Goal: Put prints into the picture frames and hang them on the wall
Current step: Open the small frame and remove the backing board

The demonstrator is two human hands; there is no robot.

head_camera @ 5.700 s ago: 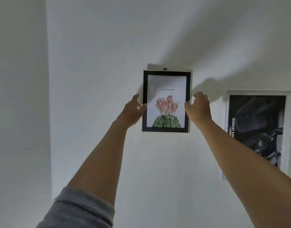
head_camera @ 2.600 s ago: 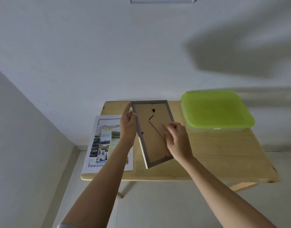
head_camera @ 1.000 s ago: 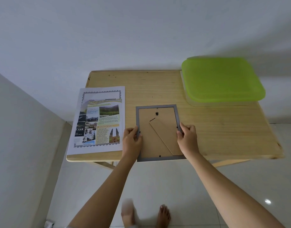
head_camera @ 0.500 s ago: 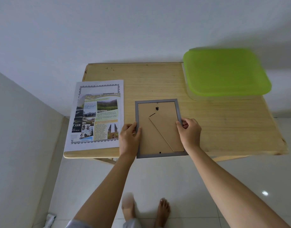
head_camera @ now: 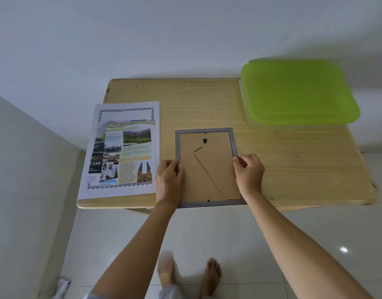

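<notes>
On counter [head_camera: 293, 169], near front edge: picture frame [head_camera: 204, 169] lying face down, cardboard back and folded stand uppermost, print [head_camera: 124, 149] flat just beside it to the left. Left hand [head_camera: 169, 180] pinched on left rail, right hand [head_camera: 248, 171] pinched on right rail, both closed on frame. Probably light and stiff, front pane likely fragile; best held by opposite rails, not by thin stand or backing.

The table [head_camera: 207, 100] is pale yellowish wood with fine grain. The frame [head_camera: 177, 145] has a flat grey border, and its back board [head_camera: 190, 169] is plain tan cardboard. The print [head_camera: 125, 147] is white with a dark ornamental edging around green, yellow and blue photo panels. The lid [head_camera: 298, 91] is bright lime green. The wall [head_camera: 142, 35] is white.
</notes>
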